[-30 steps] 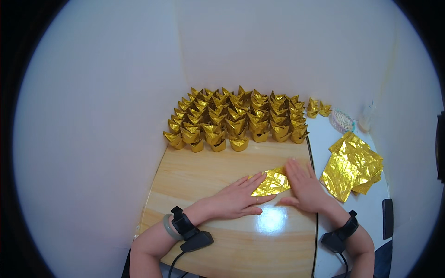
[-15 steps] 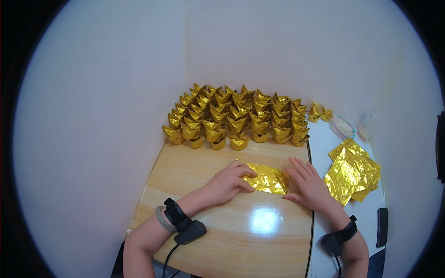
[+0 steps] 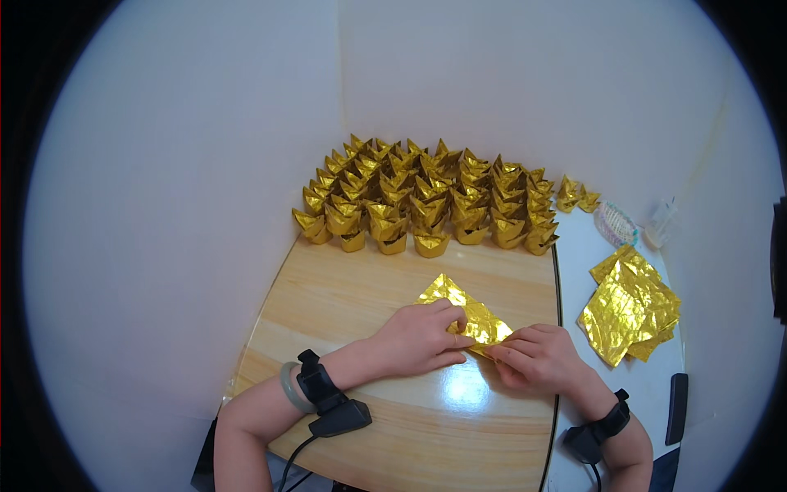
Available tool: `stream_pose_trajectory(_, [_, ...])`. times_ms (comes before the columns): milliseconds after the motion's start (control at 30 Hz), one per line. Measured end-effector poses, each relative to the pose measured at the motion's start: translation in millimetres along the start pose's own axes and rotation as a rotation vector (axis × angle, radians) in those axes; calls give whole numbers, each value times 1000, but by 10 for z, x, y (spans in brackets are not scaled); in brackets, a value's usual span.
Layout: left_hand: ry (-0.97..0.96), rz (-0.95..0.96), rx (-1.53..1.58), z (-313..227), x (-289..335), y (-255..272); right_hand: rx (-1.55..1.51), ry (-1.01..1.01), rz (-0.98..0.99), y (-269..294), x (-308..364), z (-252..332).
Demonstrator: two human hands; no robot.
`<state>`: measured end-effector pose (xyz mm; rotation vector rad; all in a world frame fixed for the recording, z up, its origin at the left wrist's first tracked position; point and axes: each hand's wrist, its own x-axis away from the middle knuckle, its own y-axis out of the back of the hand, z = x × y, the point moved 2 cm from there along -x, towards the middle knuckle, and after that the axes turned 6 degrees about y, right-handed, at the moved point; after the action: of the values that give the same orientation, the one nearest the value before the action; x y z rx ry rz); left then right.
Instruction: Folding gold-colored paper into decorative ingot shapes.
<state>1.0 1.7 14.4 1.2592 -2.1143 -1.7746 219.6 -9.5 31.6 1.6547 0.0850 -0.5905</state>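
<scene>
1. White walls meet in a corner behind a round wooden table with a glossy top; a white side surface adjoins it at 3 o'clock.
2. At the table's centre lies a gold foil sheet, partly folded, one corner pointing toward 11 o'clock.
3. From 7 o'clock the left hand lies flat over the sheet's near left part, fingers pressed down together on the foil.
4. From 5 o'clock the right hand meets the sheet's near right corner; its fingertips pinch the foil edge there.
5. Each wrist wears a black strap with a device; the left also bears a pale green bangle.
6. At 12 o'clock, folded gold paper ingots stand in close rows along the table's far rim.
7. At 3 o'clock a stack of flat gold foil sheets rests on the side surface, well apart from the hands.
</scene>
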Motion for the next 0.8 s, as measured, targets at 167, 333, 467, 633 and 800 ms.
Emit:
stream_pose_trajectory(167, [-12, -65, -42, 24, 43, -34, -160, -159, -34, 24, -44, -36])
stream_pose_trajectory(333, [237, -43, 135, 38, 38, -56, -567, -650, -40, -92, 84, -109])
stream_pose_trajectory(467, [383, -3, 162, 40, 26, -64, -680, -801, -48, -108, 51, -83])
stream_pose_trajectory(633, [362, -1, 146, 16, 9, -92, -560, -846, 29, -145, 2, -60])
stream_pose_trajectory(800, [268, 48, 111, 7, 29, -121, -55, -287, 65, -192, 27, -59])
